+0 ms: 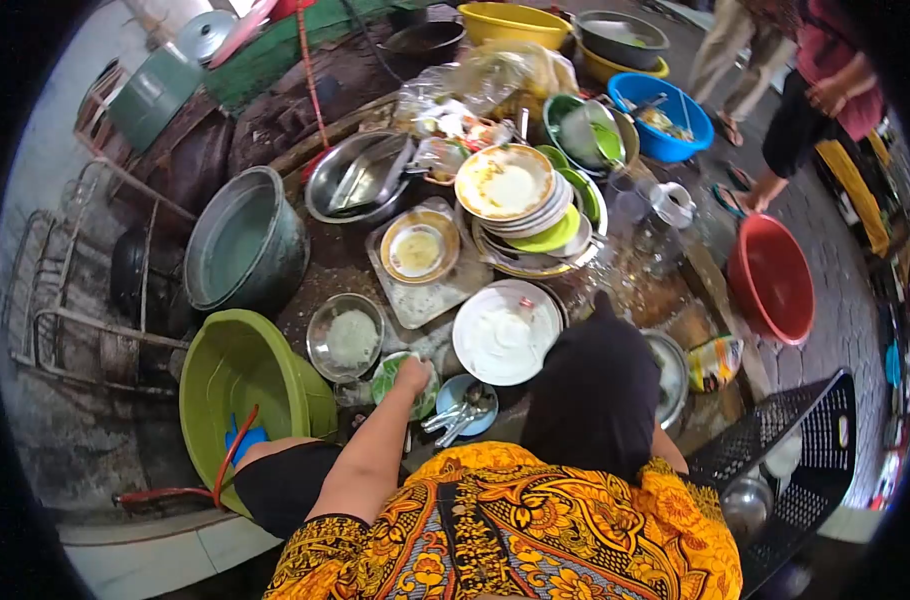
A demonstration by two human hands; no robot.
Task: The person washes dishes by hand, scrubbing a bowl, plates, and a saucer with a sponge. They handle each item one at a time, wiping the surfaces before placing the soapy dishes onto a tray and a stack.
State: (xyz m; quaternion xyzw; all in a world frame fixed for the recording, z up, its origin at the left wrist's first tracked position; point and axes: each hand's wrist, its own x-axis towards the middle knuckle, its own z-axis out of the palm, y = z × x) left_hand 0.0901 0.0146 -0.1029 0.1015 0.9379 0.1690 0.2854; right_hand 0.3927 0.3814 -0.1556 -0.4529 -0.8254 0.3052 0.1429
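Suds [497, 322] can be seen on the white plate [520, 366] mid-frame, but nothing looks surely clean yet, with food-smeared plates [505, 182] piled upper centre. Green dish [388, 373], lower centre, is touched by the left hand [412, 374], fingers curled, pinch can't be told; right hand's hidden.

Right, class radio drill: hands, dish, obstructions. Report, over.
Left hand on round green-and-white dish. Right hand unseen, dark-clothed knee blocking view. Round light-blue plate holding metal cutlery crowds the dish's side. Over.

The left arm [373, 450] reaches forward, left hand [412, 375] lowered, while the raised knee [603, 375] hides the right hand.
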